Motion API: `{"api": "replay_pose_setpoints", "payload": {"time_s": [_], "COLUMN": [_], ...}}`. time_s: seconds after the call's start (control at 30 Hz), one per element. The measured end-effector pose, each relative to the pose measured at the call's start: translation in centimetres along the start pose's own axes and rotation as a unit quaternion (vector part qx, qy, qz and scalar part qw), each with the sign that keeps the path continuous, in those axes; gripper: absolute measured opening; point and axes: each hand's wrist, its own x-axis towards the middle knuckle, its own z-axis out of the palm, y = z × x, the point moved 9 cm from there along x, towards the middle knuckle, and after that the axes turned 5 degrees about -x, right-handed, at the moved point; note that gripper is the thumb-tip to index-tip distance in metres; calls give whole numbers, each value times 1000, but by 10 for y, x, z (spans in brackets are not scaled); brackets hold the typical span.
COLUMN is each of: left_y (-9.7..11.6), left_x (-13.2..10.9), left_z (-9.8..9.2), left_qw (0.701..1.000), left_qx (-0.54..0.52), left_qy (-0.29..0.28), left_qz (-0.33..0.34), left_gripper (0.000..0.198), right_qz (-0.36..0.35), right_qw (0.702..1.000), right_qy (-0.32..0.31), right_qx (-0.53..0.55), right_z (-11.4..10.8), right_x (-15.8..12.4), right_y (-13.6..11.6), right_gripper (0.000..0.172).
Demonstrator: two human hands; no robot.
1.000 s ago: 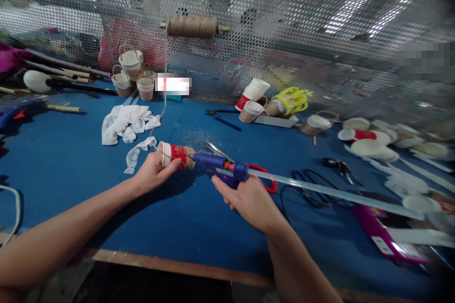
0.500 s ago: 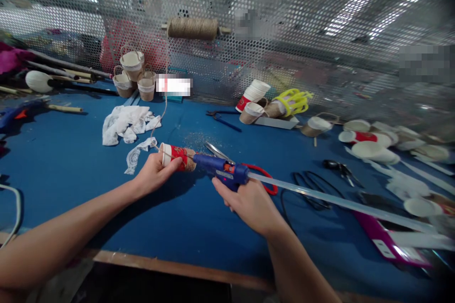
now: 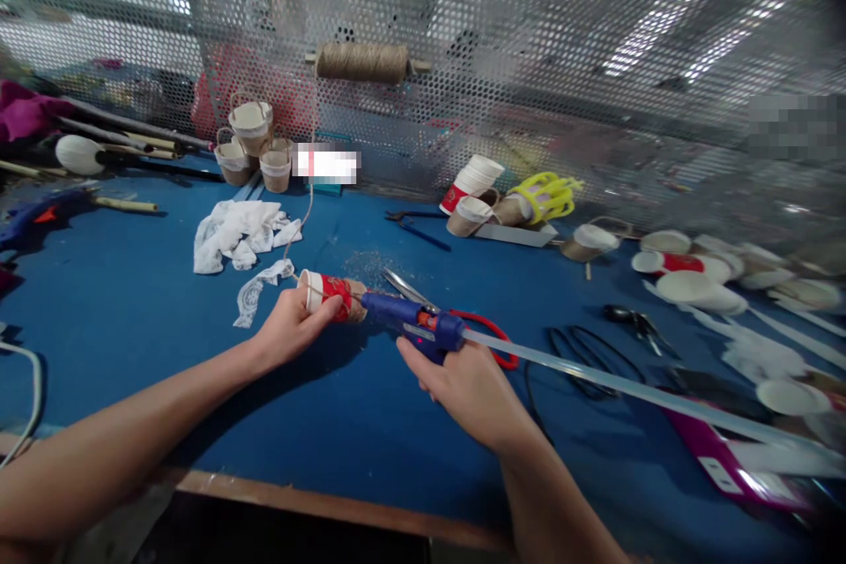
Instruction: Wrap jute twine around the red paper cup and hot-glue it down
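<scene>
My left hand [image 3: 289, 328] grips a small red and white paper cup [image 3: 329, 293] lying on its side, partly wrapped in jute twine at its base. My right hand [image 3: 471, 385] holds a blue hot glue gun [image 3: 413, 322] with its nozzle against the cup's twine-wrapped end. A long clear glue stick [image 3: 627, 388] runs out of the gun's back toward the right. A twine strand [image 3: 307, 210] leads from the cup up to a jute spool [image 3: 362, 63] on the mesh wall. Red-handled scissors [image 3: 456, 319] lie just behind the gun.
The blue table [image 3: 132, 326] carries white lace scraps [image 3: 238, 233], twine-covered cups [image 3: 255, 145] at the back left, stacked paper cups [image 3: 472, 181], a yellow plastic piece [image 3: 547, 194], black scissors [image 3: 634, 322], a second glue gun [image 3: 33, 213] and a black cable [image 3: 575, 361].
Hands, cup and glue gun keep the same hold and relative position. The view has shifted slightly, so everything sits a little lower in the picture.
</scene>
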Motion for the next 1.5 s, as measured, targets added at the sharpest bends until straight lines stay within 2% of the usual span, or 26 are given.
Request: {"api": "replay_pose_setpoints", "payload": {"time_s": [0.17, 0.37, 0.67, 1.0, 1.13, 1.5], "left_y": [1, 2, -2, 0, 0, 4], "left_x": [1, 2, 2, 2, 2, -2], "left_z": [-5, -6, -5, -7, -7, -4], "left_qw": [1000, 999, 997, 994, 994, 999], "left_qx": [4, -21, -58, -79, -79, -37], "left_qy": [30, 30, 28, 47, 46, 25], "left_qz": [-8, -9, -34, -57, -61, -30], "left_gripper": [33, 32, 31, 33, 35, 28], "right_qz": [34, 74, 45, 39, 24, 58], "right_qw": [999, 996, 999, 998, 998, 997], "right_qy": [12, 31, -20, 31, 24, 31], "right_qx": [32, 29, 22, -28, -47, 27], "right_z": [1, -4, -3, -9, -8, -6], "right_x": [-2, -3, 0, 1, 1, -2], "right_y": [2, 1, -5, -10, -13, -1], "right_gripper": [22, 19, 19, 20, 19, 19]}}
